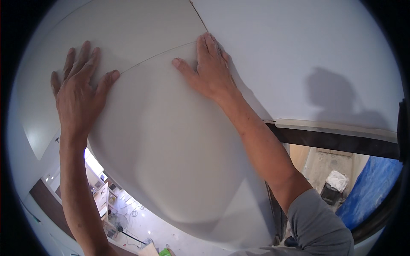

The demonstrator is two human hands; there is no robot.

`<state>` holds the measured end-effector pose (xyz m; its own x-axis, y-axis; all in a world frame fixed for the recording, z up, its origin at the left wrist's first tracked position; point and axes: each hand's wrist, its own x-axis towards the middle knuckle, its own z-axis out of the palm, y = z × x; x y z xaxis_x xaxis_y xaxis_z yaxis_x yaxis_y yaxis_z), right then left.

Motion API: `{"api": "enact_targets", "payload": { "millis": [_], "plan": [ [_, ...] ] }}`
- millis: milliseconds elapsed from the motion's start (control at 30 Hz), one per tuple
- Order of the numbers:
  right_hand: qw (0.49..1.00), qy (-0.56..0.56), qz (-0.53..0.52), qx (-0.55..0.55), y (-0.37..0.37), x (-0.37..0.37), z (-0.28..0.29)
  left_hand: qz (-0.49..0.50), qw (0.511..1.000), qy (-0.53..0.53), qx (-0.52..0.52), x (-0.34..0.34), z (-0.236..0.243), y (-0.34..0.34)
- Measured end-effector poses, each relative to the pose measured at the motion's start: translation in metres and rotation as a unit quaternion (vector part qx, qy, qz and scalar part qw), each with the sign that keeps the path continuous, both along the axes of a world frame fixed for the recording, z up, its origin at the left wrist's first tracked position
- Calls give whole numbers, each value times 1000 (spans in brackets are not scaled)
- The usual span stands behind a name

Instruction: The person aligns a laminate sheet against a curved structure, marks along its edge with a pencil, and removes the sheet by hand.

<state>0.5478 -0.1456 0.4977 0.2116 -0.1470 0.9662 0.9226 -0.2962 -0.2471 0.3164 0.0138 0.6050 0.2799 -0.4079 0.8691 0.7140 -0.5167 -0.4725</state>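
Note:
A large pale grey-white panel [171, 145] fills the middle of the view, raised above me against a white surface. My left hand [79, 91] lies flat on its upper left part, fingers spread, the thumb near a thin seam line [158, 55]. My right hand [209, 70] presses flat at the panel's upper right corner, fingertips on the seam where it meets the white wall [299, 47]. Neither hand grips anything. A grey sleeve [320, 226] covers my right upper arm.
A dark brown beam [337, 143] runs under the white wall at right. A blue sheet [371, 187] and a white-topped bin [335, 185] lie far below at right. Lower left shows a room floor with cables, a fan [115, 222] and shelving.

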Motion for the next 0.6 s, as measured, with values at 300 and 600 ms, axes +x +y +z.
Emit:
{"api": "enact_targets", "payload": {
  "millis": [300, 600],
  "plan": [
    [979, -186, 79, -15, 51, -78, -4, -19, 1000, -3, -3, 3, 2, -6],
    [980, -189, 47, 34, 60, -72, 32, -21, 1000, -7, 18, -4, 2, -7]
  ]
}}
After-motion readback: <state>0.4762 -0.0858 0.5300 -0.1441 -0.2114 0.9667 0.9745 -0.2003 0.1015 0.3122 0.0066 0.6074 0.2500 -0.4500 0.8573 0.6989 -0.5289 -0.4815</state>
